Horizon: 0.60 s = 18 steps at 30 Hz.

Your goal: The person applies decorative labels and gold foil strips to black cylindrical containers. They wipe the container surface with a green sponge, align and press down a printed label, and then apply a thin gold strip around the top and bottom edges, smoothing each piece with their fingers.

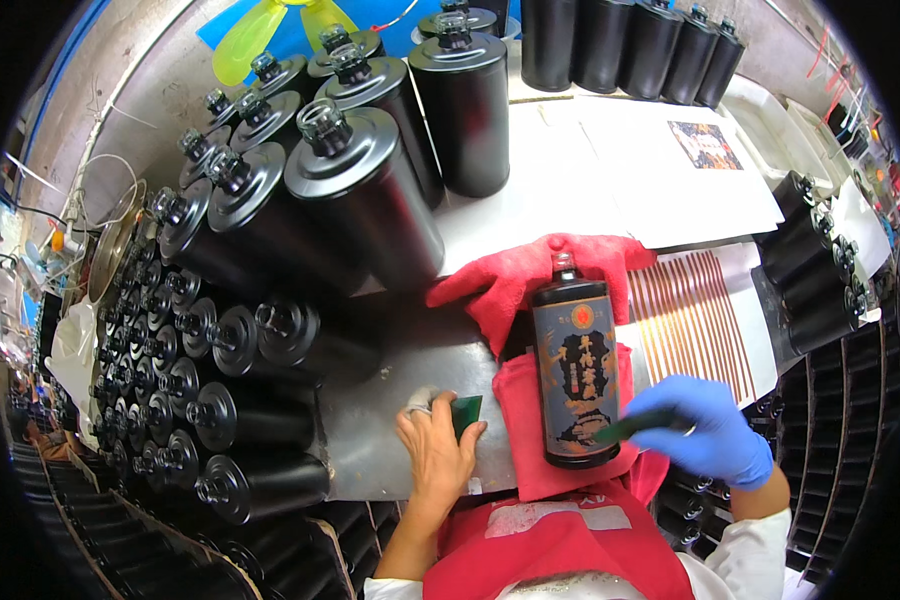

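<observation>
A black glass bottle (568,300) lies on its back on a folded red cloth (521,420), its clear glass neck pointing away from me. Its front bears a grey label (553,337) with gold decoration and writing. My right hand (694,431), in a blue glove, grips a dark green scraper (630,426), whose end is at the label's lower right edge. Left of the bottle, my left hand (436,446) rests low over the metal table (390,450), pinching a flat green plastic piece (468,414) between thumb and fingers. Something whitish covers one of its fingertips.
Black bottles (360,187) stand upright at the back left, with many more (259,427) packed along the left. A crumpled red cloth (540,262) supports the neck. White printed sheets (645,172) and a sheet of gold-brown strips (694,322) lie behind and right. More bottles (817,292) are far right.
</observation>
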### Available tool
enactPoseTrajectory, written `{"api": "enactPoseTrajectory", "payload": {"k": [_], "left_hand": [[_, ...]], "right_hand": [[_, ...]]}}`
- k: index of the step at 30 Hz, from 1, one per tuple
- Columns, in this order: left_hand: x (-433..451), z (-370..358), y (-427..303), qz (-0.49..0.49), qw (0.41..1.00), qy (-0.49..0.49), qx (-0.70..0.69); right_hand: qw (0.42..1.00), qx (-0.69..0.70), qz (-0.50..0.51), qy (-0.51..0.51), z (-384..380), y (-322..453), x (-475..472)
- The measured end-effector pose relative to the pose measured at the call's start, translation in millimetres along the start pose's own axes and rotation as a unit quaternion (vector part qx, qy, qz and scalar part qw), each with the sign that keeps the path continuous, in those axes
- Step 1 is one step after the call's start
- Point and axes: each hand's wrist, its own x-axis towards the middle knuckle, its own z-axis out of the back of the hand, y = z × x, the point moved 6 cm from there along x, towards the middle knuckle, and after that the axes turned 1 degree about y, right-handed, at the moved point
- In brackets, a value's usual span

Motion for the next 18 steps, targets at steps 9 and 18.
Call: {"api": "enactPoseTrajectory", "payload": {"k": [9,18], "left_hand": [[1,25,-4,0.010,0.932,-0.120,-0.341],[25,47,-77,-0.065,0.867,-0.135,-0.475]], "right_hand": [[0.883,-0.334,0.301,-0.135,18,39,88],[0.975,-0.069,0.131,-0.168,-22,12,-37]]}}
